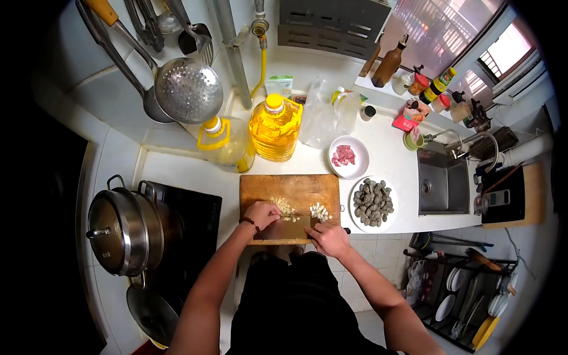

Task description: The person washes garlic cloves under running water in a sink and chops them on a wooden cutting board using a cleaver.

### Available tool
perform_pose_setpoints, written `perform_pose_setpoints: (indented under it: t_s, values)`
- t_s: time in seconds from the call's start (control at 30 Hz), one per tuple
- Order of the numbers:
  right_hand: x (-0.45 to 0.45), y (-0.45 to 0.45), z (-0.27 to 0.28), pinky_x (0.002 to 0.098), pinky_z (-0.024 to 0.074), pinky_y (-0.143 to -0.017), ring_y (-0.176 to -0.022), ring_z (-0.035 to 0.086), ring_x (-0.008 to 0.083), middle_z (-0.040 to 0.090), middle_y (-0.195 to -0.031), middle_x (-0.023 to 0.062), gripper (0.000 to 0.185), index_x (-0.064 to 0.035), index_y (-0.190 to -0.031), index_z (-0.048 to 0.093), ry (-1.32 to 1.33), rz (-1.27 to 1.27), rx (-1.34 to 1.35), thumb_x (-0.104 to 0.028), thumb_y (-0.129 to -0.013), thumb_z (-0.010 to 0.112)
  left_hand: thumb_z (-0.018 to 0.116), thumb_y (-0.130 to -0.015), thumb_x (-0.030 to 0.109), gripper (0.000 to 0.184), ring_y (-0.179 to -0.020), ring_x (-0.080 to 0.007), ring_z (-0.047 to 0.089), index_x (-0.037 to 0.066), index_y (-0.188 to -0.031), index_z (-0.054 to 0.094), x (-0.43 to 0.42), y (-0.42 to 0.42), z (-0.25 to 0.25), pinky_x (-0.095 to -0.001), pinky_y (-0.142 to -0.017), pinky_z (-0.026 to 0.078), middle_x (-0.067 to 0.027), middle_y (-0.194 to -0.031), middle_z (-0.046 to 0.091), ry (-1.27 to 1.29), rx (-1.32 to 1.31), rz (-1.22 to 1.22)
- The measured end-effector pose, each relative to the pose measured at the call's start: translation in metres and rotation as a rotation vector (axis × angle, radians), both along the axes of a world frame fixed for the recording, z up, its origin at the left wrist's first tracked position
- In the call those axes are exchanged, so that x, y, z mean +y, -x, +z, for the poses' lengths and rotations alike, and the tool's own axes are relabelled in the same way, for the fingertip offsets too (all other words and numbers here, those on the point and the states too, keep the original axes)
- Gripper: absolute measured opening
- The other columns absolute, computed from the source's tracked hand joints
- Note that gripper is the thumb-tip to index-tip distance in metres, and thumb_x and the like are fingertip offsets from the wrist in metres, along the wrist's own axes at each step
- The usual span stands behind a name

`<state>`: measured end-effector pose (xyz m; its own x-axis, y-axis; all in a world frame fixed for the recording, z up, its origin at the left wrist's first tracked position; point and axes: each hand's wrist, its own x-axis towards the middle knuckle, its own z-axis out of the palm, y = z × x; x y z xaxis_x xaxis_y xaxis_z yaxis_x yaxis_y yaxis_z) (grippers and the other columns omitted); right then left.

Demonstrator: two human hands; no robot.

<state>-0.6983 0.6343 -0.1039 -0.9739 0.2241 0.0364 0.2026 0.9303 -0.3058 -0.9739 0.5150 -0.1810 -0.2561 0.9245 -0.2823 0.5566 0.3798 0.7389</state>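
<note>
On the wooden cutting board (254, 188) lies a heap of finely chopped garlic (283, 205), with a smaller pile of coarser garlic pieces (319, 211) to its right. My right hand (330, 239) grips a cleaver (283, 229), whose broad blade lies low along the board's near edge and points left. The end of its dark handle pokes out right of the hand. My left hand (262, 215) is at the left of the chopped garlic, close to the blade's far end. Its fingers are drawn together at the garlic; whatever they pinch is too small to make out.
Behind the board stand an oil jug (274, 133), a bowl of sliced meat (348, 157) and, to the right, a plate of shellfish (373, 204). A steamer pot (121, 231) is on the black stove (198, 207) at left. The sink (441, 183) is far right.
</note>
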Motion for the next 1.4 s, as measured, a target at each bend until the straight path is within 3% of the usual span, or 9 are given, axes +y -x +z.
perform_pose_setpoints:
  t_s: [0.1,0.2,0.3,0.5,0.63,0.7,0.8,1.23,1.4]
  values:
    - [-0.002,-0.001,0.001,0.0356,0.0545,-0.071,-0.082,0.067,0.0217,0.064,-0.085,0.0027,0.035,-0.0129,-0.116,0.076,0.002,-0.007,0.001,-0.022,-0.082,0.073,0.078,-0.087,0.015,0.011,-0.084,-0.0255,0.074,0.007,-0.095,0.078,0.003,0.003,-0.002,-0.0376,-0.078,0.059,-0.0105,-0.089,0.077,-0.002,0.180,0.093]
    - [-0.002,0.001,-0.001,0.0358,0.0547,-0.071,-0.082,0.067,0.0220,0.064,-0.086,0.0029,0.035,-0.0127,-0.116,0.076,0.007,-0.020,-0.016,-0.022,-0.082,0.072,0.078,-0.087,0.017,0.012,-0.085,-0.0258,0.075,0.008,-0.095,0.078,0.006,0.000,0.018,-0.0372,-0.078,0.059,-0.0102,-0.090,0.077,-0.017,-0.074,0.089]
    - [-0.001,0.004,-0.001,0.0359,0.0550,-0.071,-0.083,0.068,0.0220,0.065,-0.086,0.0030,0.035,-0.0126,-0.116,0.076,0.009,-0.014,-0.016,-0.022,-0.082,0.072,0.078,-0.087,0.018,0.013,-0.086,-0.0259,0.075,0.008,-0.096,0.079,0.007,-0.009,0.031,-0.0366,-0.077,0.059,-0.0104,-0.092,0.078,0.018,-0.049,-0.096]
    - [-0.002,0.010,0.007,0.0360,0.0556,-0.071,-0.083,0.068,0.0222,0.066,-0.086,0.0036,0.034,-0.0111,-0.115,0.075,0.020,0.012,-0.004,-0.021,-0.082,0.070,0.079,-0.087,0.021,0.015,-0.086,-0.0262,0.075,0.009,-0.096,0.079,0.007,-0.006,-0.002,-0.0362,-0.078,0.059,-0.0096,-0.093,0.078,0.075,0.097,0.097]
    - [-0.002,0.010,0.001,0.0362,0.0553,-0.071,-0.083,0.068,0.0223,0.066,-0.087,0.0040,0.033,-0.0106,-0.114,0.075,0.016,0.015,-0.018,-0.021,-0.083,0.070,0.079,-0.087,0.022,0.015,-0.087,-0.0264,0.075,0.010,-0.095,0.079,0.007,-0.007,0.018,-0.0369,-0.078,0.058,-0.0093,-0.093,0.078,-0.013,-0.041,0.073]
    - [-0.001,0.010,0.001,0.0361,0.0552,-0.071,-0.083,0.068,0.0224,0.066,-0.087,0.0041,0.033,-0.0106,-0.114,0.075,0.010,0.019,-0.021,-0.021,-0.083,0.069,0.078,-0.088,0.022,0.016,-0.087,-0.0263,0.075,0.009,-0.096,0.079,0.009,-0.008,0.031,-0.0372,-0.079,0.059,-0.0093,-0.093,0.078,0.081,-0.038,-0.115]
    - [-0.001,0.011,0.001,0.0360,0.0552,-0.071,-0.083,0.068,0.0227,0.065,-0.086,0.0044,0.033,-0.0103,-0.114,0.075,0.010,0.014,-0.024,-0.020,-0.083,0.069,0.080,-0.087,0.025,0.020,-0.088,-0.0260,0.075,0.008,-0.097,0.079,0.007,-0.001,0.010,-0.0371,-0.080,0.058,-0.0091,-0.093,0.078,0.095,0.137,-0.066]
    - [0.003,0.013,-0.001,0.0364,0.0566,-0.070,-0.081,0.068,0.0229,0.065,-0.086,0.0045,0.031,-0.0093,-0.111,0.076,0.005,0.015,0.020,-0.019,-0.083,0.069,0.083,-0.083,0.029,0.022,-0.084,-0.0253,0.075,0.010,-0.094,0.079,0.012,-0.002,0.008,-0.0366,-0.076,0.058,-0.0087,-0.089,0.078,0.091,0.075,0.130]
    - [0.003,0.016,-0.002,0.0369,0.0568,-0.070,-0.083,0.068,0.0226,0.066,-0.087,0.0045,0.030,-0.0092,-0.110,0.075,0.010,0.024,0.002,-0.018,-0.083,0.069,0.081,-0.086,0.027,0.017,-0.084,-0.0257,0.075,0.013,-0.095,0.080,0.017,-0.021,0.031,-0.0365,-0.076,0.059,-0.0096,-0.089,0.078,0.012,0.011,-0.038]
